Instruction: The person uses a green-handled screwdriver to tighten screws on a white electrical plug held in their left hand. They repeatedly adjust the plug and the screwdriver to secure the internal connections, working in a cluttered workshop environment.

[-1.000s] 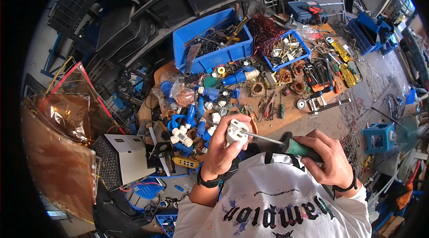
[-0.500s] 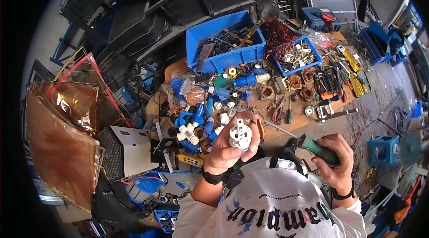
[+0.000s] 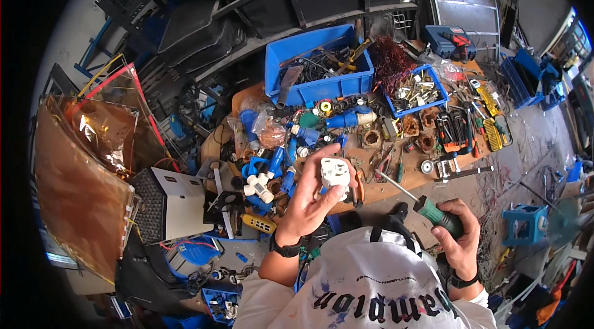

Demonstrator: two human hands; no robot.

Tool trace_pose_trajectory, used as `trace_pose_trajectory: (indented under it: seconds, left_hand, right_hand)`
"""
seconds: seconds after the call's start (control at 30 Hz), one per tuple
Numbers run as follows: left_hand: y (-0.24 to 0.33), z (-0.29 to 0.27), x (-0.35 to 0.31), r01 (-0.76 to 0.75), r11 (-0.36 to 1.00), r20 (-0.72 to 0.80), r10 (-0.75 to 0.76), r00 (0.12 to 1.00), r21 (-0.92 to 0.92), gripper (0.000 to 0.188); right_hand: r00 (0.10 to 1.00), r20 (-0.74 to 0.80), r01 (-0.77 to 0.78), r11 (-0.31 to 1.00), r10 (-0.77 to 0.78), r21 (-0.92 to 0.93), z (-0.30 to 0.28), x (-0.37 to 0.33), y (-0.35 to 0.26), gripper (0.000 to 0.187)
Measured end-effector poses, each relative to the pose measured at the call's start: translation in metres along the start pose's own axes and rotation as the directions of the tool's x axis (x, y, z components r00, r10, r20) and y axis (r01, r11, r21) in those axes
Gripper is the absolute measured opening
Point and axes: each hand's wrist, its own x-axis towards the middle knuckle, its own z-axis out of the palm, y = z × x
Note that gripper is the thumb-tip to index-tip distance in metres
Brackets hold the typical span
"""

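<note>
Head view: cluttered wooden workbench w/ blue bins, messy workshop.

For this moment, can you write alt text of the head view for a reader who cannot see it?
The left hand holds up a white plug while the right hand grips a green-handled screwdriver, its tip clear of the plug. Beyond them is a wooden workbench crowded with blue connectors, hand tools and blue bins.

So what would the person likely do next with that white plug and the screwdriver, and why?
Probably bring the screwdriver tip back to the white plug. The left hand holds the plug face up, while the right hand grips the tool apart from it.
</note>
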Motion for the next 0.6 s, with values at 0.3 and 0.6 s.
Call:
trace_pose_trajectory:
  seconds: [0.3,0.6]
  left_hand:
    - [0.012,-0.012,0.003,-0.163,0.825,-0.152,0.287,0.946,0.541,0.051]
    - [0.026,-0.017,0.000,-0.221,0.945,-0.203,0.272,0.941,0.240,0.051]
  right_hand:
    - [0.995,-0.014,-0.101,0.989,0.103,0.110,0.003,-0.009,0.002,0.036]
    - [0.988,-0.013,-0.151,0.968,0.156,0.198,0.008,-0.015,0.002,0.041]
